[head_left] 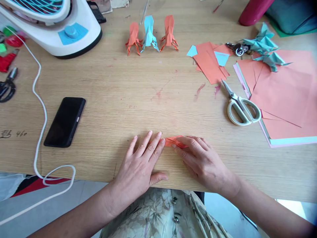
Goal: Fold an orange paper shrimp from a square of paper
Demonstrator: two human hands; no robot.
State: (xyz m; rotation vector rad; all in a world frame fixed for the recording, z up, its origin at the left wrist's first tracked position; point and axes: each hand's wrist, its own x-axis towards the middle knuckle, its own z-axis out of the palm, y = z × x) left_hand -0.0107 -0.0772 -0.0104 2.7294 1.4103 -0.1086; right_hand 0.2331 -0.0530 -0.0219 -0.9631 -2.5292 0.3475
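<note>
A small folded orange paper piece (173,141) lies on the wooden table (138,89) near its front edge. My left hand (142,163) rests flat on the table with fingers stretched out, its fingertips touching the left end of the paper. My right hand (200,160) lies over the paper's right end, fingers together and pressing it down. Most of the paper is hidden under the two hands.
Three folded paper figures (151,34), two orange and one blue, stand at the back. Scissors (240,105) lie right of centre beside orange paper sheets (284,96) and scraps (209,61). A black phone (65,121), a white cable (39,99) and a white appliance (56,26) sit at the left.
</note>
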